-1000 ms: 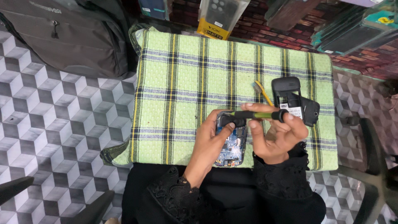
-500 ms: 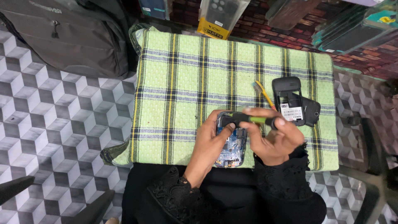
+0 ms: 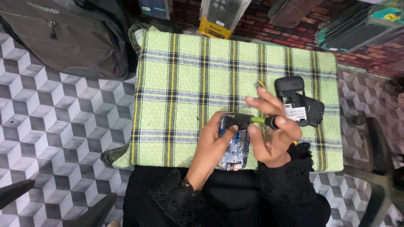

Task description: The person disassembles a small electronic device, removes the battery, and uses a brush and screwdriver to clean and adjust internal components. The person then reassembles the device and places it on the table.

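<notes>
Phone, small and opened, its blue circuit board bare (image 3: 234, 147), lies under the fingers at the near edge of a green plaid cloth-covered table (image 3: 185, 84). Its long axis runs away from the person, top end pointing toward the far side of the cloth. The left hand (image 3: 212, 145) clamps it from the left, thumb across its upper part. A screwdriver with a black tip end, green shaft and black cap (image 3: 252, 120) lies crosswise over the phone's top, at right angles to that axis. The right hand (image 3: 273, 132) pinches its cap end with thumb and lower fingers, the upper fingers spread apart; the working end sits nearer the left thumb. Just beyond the right fingers lie two black plastic phone housing parts (image 3: 296, 103), overlapping. Count: one phone, one screwdriver, two housing parts, one grey backpack (image 3: 67, 38) far left on the tiled floor.
</notes>
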